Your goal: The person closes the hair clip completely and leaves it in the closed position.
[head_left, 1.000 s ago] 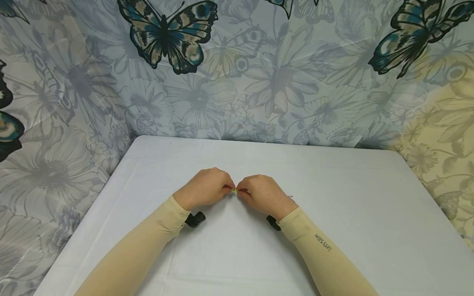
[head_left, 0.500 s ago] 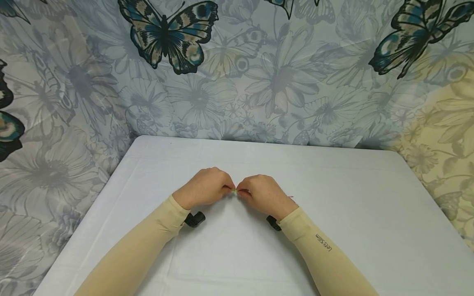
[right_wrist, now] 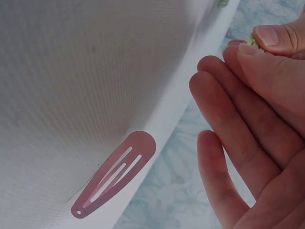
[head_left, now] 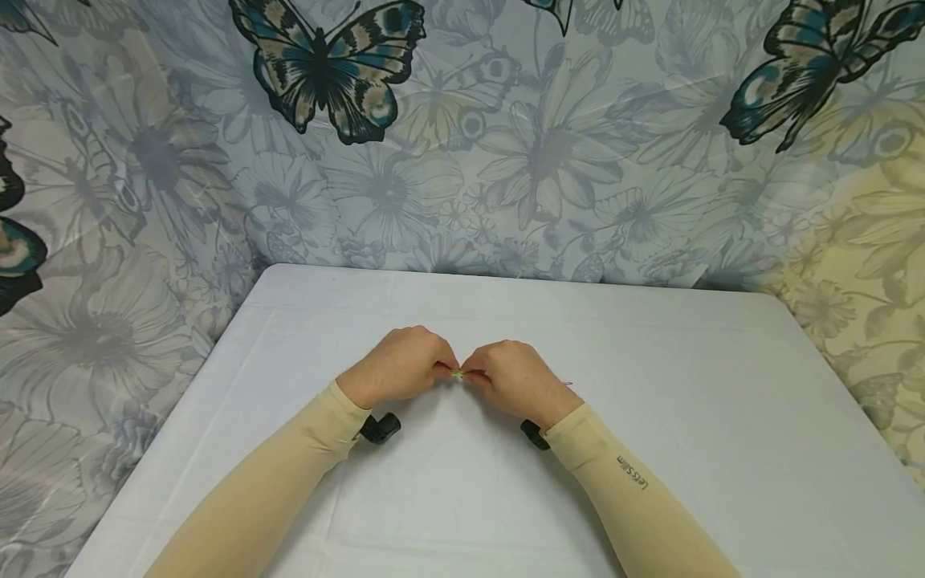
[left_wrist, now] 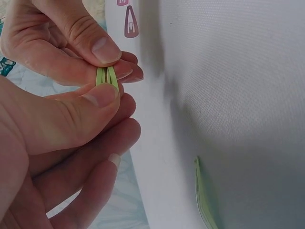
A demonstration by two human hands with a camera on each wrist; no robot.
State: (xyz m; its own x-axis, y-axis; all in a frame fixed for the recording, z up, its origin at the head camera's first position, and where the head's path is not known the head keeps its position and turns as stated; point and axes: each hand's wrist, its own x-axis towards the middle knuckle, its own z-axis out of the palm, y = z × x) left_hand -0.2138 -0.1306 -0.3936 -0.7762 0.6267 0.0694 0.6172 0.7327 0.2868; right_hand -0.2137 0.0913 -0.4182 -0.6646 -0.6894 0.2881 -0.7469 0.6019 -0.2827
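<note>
White tabletop [head_left: 694,385]; above it, green snap hair clip [left_wrist: 111,75], pinched by our left hand [head_left: 405,365] and right hand [head_left: 511,376]. Step, probably: flexing it, mostly hidden; next move calls for steady pinches.

room above table [head_left: 723,417]; pink clip [right_wrist: 121,172] obstructs near right grip [head_left: 516,377]

Held green clip [left_wrist: 112,76], ends hidden (under thumbs [left_wrist: 106,50]), lower green clip [left_wrist: 202,200], cut off in left-wrist view
</note>
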